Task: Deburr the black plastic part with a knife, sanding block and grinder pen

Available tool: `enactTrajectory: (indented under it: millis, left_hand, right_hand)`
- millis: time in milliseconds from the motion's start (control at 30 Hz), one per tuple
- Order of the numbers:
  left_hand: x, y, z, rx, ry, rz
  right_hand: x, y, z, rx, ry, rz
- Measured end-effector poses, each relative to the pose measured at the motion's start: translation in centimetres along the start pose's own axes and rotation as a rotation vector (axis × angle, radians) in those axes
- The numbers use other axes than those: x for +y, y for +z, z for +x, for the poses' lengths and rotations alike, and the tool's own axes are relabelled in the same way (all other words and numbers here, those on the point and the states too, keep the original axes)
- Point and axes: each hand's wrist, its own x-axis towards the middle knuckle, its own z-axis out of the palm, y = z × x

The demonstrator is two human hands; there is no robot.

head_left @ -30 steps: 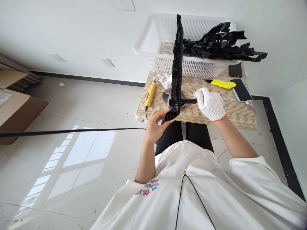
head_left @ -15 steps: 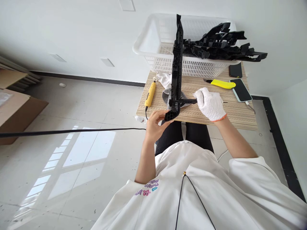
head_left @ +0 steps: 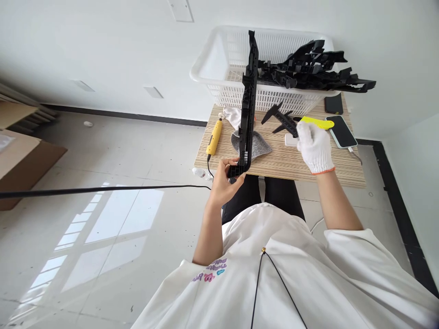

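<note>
Pinching a long black plastic bracket (head_left: 247, 105), the left hand (head_left: 223, 186) probably steadies it; at two o'clock, the right hand (head_left: 314, 145) clasps a black caliper (head_left: 286, 123).

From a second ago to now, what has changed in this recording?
The right hand moved the caliper right, away from the black part, its jaws now angled toward the basket. The part shifted slightly left, still held by the left hand. Nothing was let go; the basket and yellow knife stayed put.
</note>
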Motion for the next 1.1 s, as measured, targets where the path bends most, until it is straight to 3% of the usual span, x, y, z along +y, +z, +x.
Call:
enactTrajectory:
  millis: [233, 367, 500, 633, 800, 1000, 1100]
  left_hand:
    - [0.0, -0.1, 0.2, 0.111, -0.104, 0.148]
    - [-1.2, -0.1, 0.2, 0.123, -0.155, 0.177]
    - [-1.8, 0.0, 0.2, 0.084, -0.191, 0.132]
    - [-1.3, 0.1, 0.2, 0.03, -0.171, 0.094]
    - [-0.9, -0.1, 0.1, 0.049, -0.143, 0.016]
    - [-2.1, 0.1, 0.3, 0.064, -0.15, -0.219]
    - [-2.4, 0.5, 0.4, 0.087, -0.182, -0.341]
  right_hand:
    - [1.8, 3.2, 0.2, -0.178, 0.1, -0.018]
    - [1.5, 5.1, -0.2, -0.2, -0.014, -0.269]
    - [0.7, 5.7, -0.6, -0.238, -0.141, -0.398]
    - [0.2, 5.1, -0.2, -0.246, -0.235, -0.372]
    - [1.2, 2.8, 1.5, 0.021, -0.099, -0.3]
    - [6.8, 0.6, 5.7, 0.053, 0.1, -0.529]
    - [9.4, 0.3, 8.3, -0.027, 0.092, -0.645]
